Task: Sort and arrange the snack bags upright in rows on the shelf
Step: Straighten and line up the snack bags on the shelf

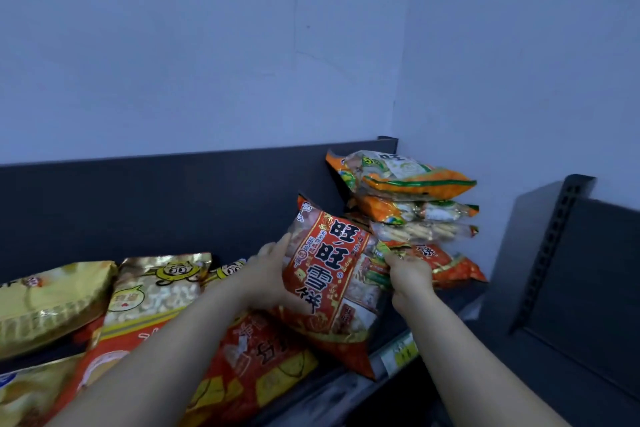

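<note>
A large red rice-cracker bag (332,274) with bold black characters stands tilted near the shelf's right end. My left hand (266,274) grips its left edge. My right hand (408,274) is closed on the corner of a red bag (450,263) at the bottom of a stack by the wall. Above that lie three orange-and-green bags (408,177) piled flat. Gold and yellow bags (156,288) lie flat on the left, partly under my left forearm.
The dark shelf back panel (173,204) runs behind the bags. A pale wall corner closes the right end. A dark slotted upright (554,246) and side panel stand to the right. A price label (398,354) sits on the shelf's front edge.
</note>
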Available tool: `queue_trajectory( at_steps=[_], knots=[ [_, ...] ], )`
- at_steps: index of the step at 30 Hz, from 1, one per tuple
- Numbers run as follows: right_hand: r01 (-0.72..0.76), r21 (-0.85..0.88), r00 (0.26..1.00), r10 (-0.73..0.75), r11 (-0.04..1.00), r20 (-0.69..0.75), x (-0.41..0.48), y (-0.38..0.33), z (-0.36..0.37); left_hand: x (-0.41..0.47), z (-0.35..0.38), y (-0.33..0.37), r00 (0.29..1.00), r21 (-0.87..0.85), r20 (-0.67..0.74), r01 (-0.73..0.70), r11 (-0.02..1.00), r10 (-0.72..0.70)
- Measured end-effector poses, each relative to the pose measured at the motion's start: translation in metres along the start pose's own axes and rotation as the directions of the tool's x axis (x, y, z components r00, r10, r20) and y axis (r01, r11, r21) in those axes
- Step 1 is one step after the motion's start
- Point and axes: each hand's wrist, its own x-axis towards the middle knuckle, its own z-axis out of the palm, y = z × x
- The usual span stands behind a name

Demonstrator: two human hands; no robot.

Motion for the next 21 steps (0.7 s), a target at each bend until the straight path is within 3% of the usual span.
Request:
queue_trajectory(
  at_steps=[5,8,11,13,15,21],
  knots=[
    [0.040,-0.151,0.999,-0.044,0.988,-0.025,0.008,0.002,-0.010,0.008,0.012,0.001,0.960,0.328,-0.278,0.063,0.943,0.032],
    [0.065,-0.298,0.994,-0.087,0.952,-0.059,0.009,0.002,-0.016,0.012,0.016,0.000,0.953,0.282,-0.302,0.115,0.953,-0.025],
    [0.211,-0.500,0.951,-0.295,0.840,-0.095,0.003,-0.005,-0.022,0.009,0.019,0.006,0.954,0.132,-0.297,0.087,0.987,-0.044],
    [0.382,-0.578,0.882,-0.471,0.721,-0.005,-0.005,-0.010,-0.023,0.005,0.017,0.012,0.937,0.037,-0.349,0.049,0.998,-0.033],
    [0.513,-0.603,0.821,-0.554,0.611,0.137,-0.012,-0.013,-0.017,-0.001,0.015,0.019,0.915,-0.018,-0.401,0.024,1.000,-0.029],
    [0.698,-0.617,0.688,-0.579,0.364,0.438,-0.033,-0.009,0.015,-0.035,0.017,0.033,0.872,-0.077,-0.489,-0.024,0.997,-0.017]
  ],
)
